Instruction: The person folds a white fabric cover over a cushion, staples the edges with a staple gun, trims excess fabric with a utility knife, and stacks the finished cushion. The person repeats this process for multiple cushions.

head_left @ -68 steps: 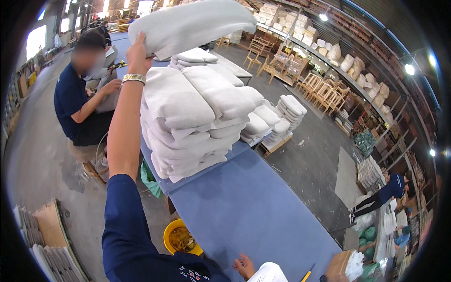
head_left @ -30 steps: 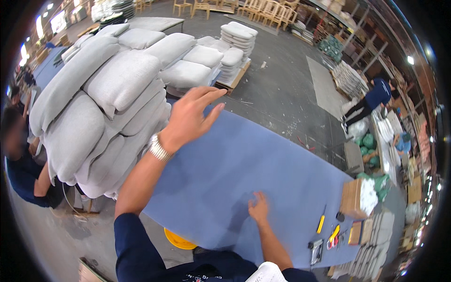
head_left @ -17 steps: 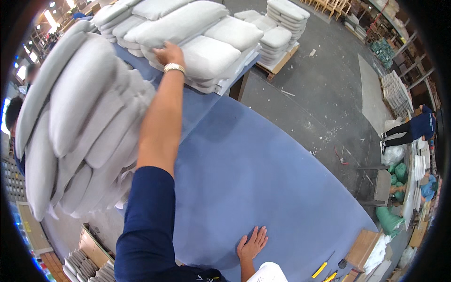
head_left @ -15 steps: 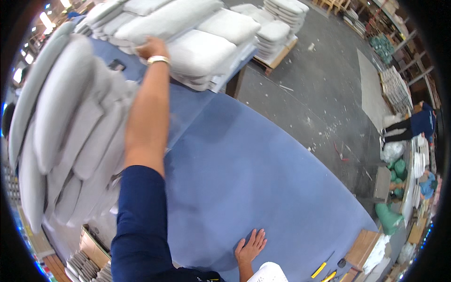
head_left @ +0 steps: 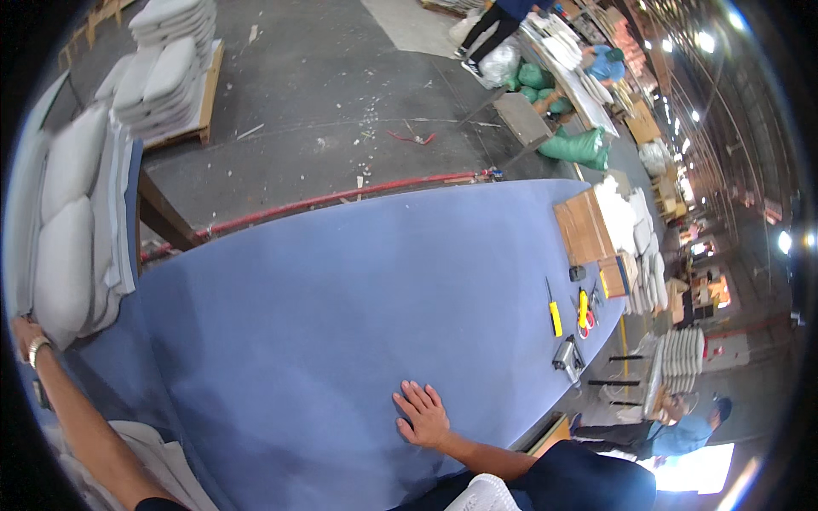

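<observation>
At the far left edge of the view my left hand [head_left: 27,338], with a light band on its wrist, reaches to the near end of a stack of pale grey padded cushions [head_left: 64,264]. Its fingers touch or lie right beside the stack; the cushion edge and the picture's rim partly hide them, so their grip is unclear. My right hand [head_left: 423,414] rests palm down on the blue table [head_left: 341,298], fingers spread, holding nothing.
On the table's right lie a yellow-handled screwdriver [head_left: 555,317], yellow-and-red hand tools [head_left: 584,313], a metal tool [head_left: 567,358] and a cardboard box [head_left: 584,228]. A cushion-loaded pallet [head_left: 183,128] stands beyond. More pale pieces [head_left: 158,451] lie lower left. Co-workers [head_left: 694,430] are around.
The view has swung to the right, so the cushion stacks now sit at the left edge and the tools show fully. My left hand remains by the cushions; my right stays flat on the table.
</observation>
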### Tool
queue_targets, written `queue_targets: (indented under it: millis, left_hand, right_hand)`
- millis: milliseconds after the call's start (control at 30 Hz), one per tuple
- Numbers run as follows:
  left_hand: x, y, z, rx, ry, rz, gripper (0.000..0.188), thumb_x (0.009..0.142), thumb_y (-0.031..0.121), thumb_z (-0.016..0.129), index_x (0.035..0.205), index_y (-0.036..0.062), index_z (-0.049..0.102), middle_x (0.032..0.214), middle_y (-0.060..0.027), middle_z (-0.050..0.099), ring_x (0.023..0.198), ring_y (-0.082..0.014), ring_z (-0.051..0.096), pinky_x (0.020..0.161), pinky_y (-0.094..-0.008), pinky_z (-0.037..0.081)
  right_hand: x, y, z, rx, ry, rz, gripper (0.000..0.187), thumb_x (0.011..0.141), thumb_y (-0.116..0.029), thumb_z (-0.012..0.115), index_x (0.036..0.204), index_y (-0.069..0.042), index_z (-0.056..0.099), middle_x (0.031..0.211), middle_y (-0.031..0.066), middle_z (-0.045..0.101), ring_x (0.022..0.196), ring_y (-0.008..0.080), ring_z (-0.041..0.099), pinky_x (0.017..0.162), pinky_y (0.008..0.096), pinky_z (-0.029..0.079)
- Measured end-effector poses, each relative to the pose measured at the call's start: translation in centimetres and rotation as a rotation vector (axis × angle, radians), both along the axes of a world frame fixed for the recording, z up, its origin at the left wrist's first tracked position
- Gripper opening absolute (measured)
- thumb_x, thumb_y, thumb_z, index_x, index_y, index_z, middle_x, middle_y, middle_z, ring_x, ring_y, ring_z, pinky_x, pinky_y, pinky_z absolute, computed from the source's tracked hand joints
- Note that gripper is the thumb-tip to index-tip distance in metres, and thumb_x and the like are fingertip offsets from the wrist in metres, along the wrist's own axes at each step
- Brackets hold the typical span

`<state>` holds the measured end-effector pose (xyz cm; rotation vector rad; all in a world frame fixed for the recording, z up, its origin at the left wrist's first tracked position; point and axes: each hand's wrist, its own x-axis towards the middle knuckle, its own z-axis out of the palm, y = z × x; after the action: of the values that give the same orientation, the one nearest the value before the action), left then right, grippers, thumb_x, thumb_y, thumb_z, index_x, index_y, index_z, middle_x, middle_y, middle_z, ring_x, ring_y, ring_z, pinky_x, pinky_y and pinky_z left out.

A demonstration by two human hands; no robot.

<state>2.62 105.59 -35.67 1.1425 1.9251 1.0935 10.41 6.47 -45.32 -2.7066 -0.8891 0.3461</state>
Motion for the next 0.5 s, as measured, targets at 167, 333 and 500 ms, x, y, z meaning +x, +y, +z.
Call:
queue_targets:
  millis: [167, 333, 500]
  left_hand:
    - [11.9, -13.6, 2.6, 0.072, -0.018, -0.017, 0.039, 0.099, 0.039, 0.056, 0.099, 0.0042, 0.074, 0.098, -0.0137, 0.075, 0.091, -0.0283, 0.067, 0.086, -0.0413, 0.050]
    - [14.9, -17.6, 8.5, 0.398, -0.432, -0.144, 0.038, 0.087, 0.036, 0.079, 0.116, 0.0112, 0.075, 0.109, -0.0136, 0.076, 0.087, -0.0312, 0.074, 0.070, -0.0440, 0.056]
    - [14.2, -26.4, 18.8, 0.505, -0.112, -0.438, 0.087, 0.082, 0.049, 0.082, 0.154, 0.0196, 0.044, 0.132, -0.0120, 0.069, 0.112, -0.0407, 0.069, 0.093, -0.0586, 0.051]
  right_hand:
    - [-0.3, -0.1, 1.5, -0.080, 0.012, 0.008, 0.061, 0.102, -0.040, 0.052, 0.158, -0.018, 0.043, 0.168, 0.0098, 0.033, 0.156, 0.0244, 0.029, 0.128, 0.0490, 0.017]
    - [0.1, 0.2, 0.8, 0.058, -0.049, 0.044, 0.063, 0.101, -0.039, 0.054, 0.159, -0.017, 0.041, 0.169, 0.0104, 0.031, 0.156, 0.0257, 0.029, 0.127, 0.0497, 0.017]
    - [0.2, 0.4, 1.3, 0.141, -0.091, 0.065, 0.065, 0.100, -0.039, 0.056, 0.160, -0.017, 0.040, 0.171, 0.0099, 0.027, 0.157, 0.0271, 0.027, 0.127, 0.0502, 0.018]
